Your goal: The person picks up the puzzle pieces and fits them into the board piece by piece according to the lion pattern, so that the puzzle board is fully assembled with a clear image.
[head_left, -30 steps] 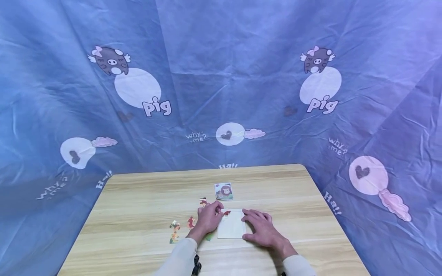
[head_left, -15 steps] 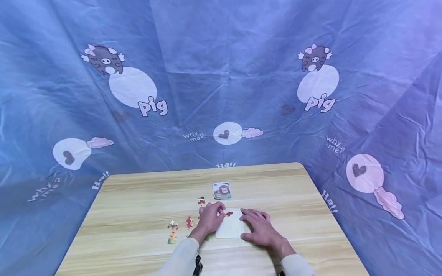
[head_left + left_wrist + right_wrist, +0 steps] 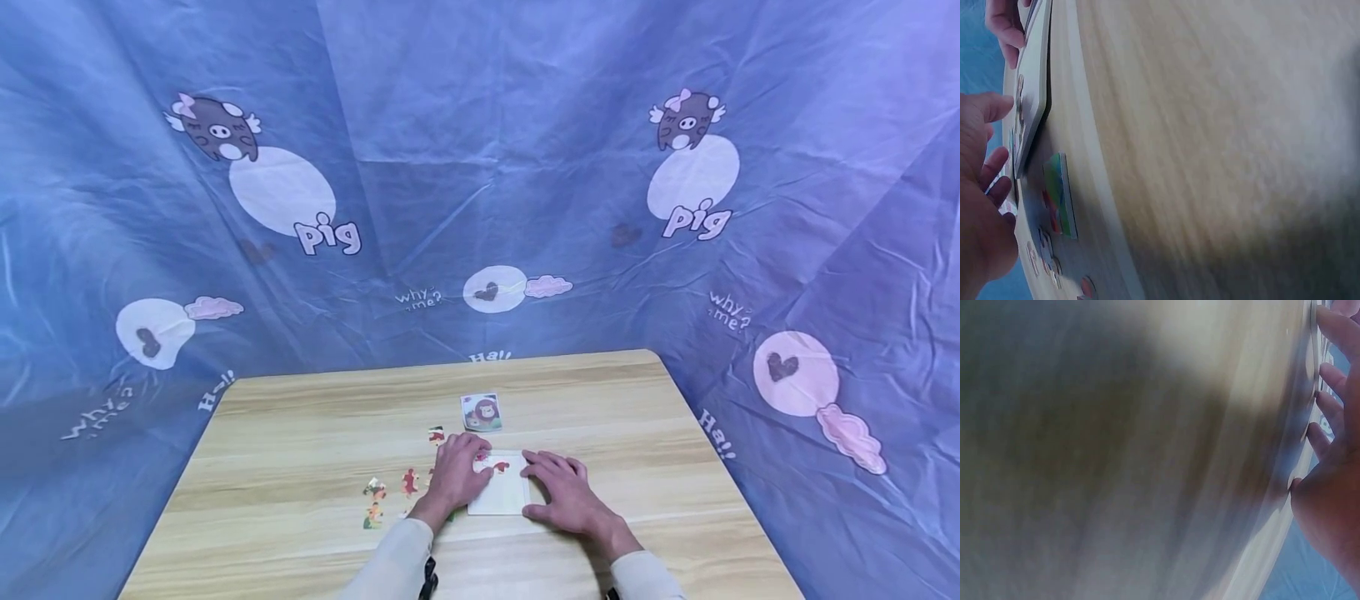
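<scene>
White tray [image 3: 498, 497], puzzle pieces [image 3: 502, 467] inside, 2 loosely spread, empty hands [image 3: 454, 473] [image 3: 567, 500] at its edges

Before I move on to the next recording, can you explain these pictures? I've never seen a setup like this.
There's no machine here: a person works bare-handed. The wide picture comes from a camera worn on the head; the two tilted close-ups come from cameras on each wrist. On the wooden table lie a white board, loose puzzle pieces to its left and a lion card beyond it. The right hand rests at the board's right edge; the left hand is over its left edge, near a red piece. Neither plainly grips anything.
</scene>
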Demonstrator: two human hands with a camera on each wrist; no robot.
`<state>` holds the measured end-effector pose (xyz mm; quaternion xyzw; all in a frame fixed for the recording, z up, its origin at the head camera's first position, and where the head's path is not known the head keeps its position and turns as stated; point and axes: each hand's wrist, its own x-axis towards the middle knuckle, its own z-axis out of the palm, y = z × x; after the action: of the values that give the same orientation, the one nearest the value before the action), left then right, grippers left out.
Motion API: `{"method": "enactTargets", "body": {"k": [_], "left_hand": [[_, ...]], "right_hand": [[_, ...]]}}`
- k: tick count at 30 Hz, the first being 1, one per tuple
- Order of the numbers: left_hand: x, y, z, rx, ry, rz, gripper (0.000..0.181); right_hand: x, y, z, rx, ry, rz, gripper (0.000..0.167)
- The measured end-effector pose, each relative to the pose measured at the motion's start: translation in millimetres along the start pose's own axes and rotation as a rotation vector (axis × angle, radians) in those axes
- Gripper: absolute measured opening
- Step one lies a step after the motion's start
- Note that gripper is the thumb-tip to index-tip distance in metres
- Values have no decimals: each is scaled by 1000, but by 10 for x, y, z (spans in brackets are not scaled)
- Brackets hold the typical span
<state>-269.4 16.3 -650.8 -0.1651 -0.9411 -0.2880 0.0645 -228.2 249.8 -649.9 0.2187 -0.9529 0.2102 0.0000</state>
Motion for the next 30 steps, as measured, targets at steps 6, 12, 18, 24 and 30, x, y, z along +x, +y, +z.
{"method": "enactTargets", "body": {"k": [6,12,18,24,30], "left_hand": [[5,-26,19,67,2,27,34],[7,-41,54,98,6,21,28],[21,-36,86,122,10,20,26],[11,-23,92,152,27,16,25],[-4,-27,118,168,46,14,23]], "right_hand": [[-12,7,2,-4,11,-11,55],[-2,22,20,-7,37,-31,56],[2,36,24,-7,45,-24,56],[-7,38,16,2,26,-12,55],[-8,48,7,22,13,-8,55]]}}
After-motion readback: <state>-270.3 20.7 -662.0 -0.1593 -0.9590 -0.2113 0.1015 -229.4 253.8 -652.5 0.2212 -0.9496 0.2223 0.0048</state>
